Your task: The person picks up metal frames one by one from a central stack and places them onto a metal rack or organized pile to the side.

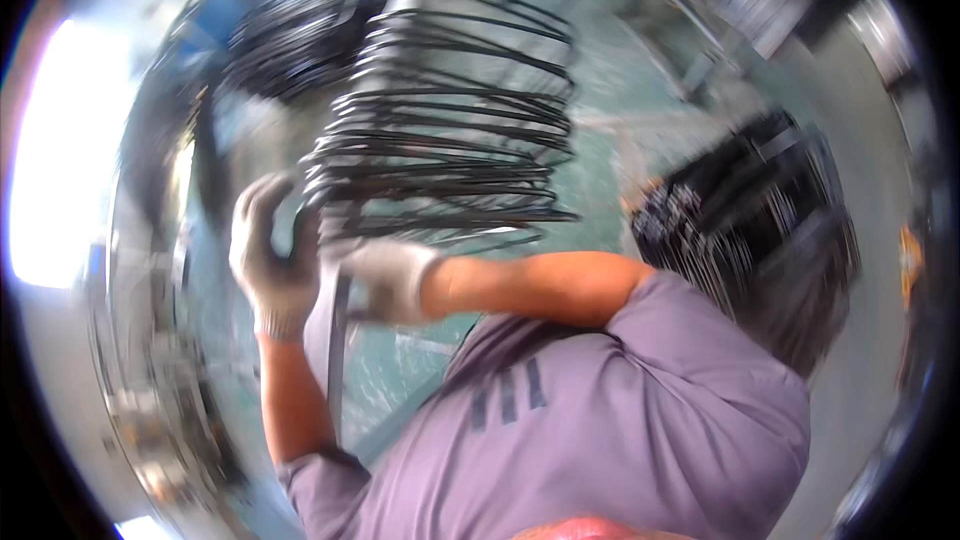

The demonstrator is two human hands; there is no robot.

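A long row of black bent-wire frames hangs side by side along a grey metal bar that runs away from me. My left hand, in a pale knit glove, is at the left of the bar's near end. Its thumb and fingers curve apart with a gap between them, the fingertips close to the nearest frame ends. From the right, my right hand, gloved too, reaches across my body to the bar just below the nearest frames. Blur and the bar hide its fingertips, so its grip is unclear.
To the right stands a dense stack of black metal parts. Another dark bundle of wire pieces is at the far left. A grey metal stand rests on the green floor beyond the frames. Blurred equipment lines the left side.
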